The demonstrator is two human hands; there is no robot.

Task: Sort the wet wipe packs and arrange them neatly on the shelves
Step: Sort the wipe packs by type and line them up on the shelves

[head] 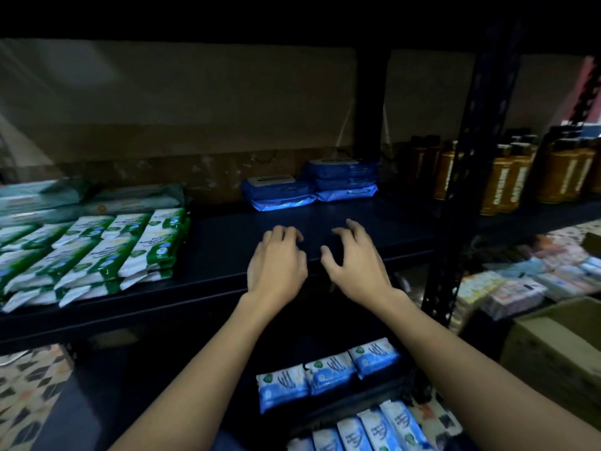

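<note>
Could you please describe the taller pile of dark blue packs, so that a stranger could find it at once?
Look at the dark metal shelf in front of both hands, then to its back edge near the black upright post. Two piles of dark blue plastic wipe packs lie there side by side. The wanted pile is the right one, nearer the post and one pack higher than the left pile.

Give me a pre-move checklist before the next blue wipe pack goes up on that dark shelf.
1. Left hand free: ok, fingers loosely curled, no grip on anything.
2. Right hand free: ok, holds nothing.
3. Bare space on the dark metal shelf in front of the hands: ok.
4. Dark blue wipe packs stacked at the back: ok, two neat stacks side by side.
5. Light blue and white wipe packs on the lower level within reach: ok, beneath the forearms.
6. Green and white wipe packs at the left kept separate: ok, gap between.
</note>
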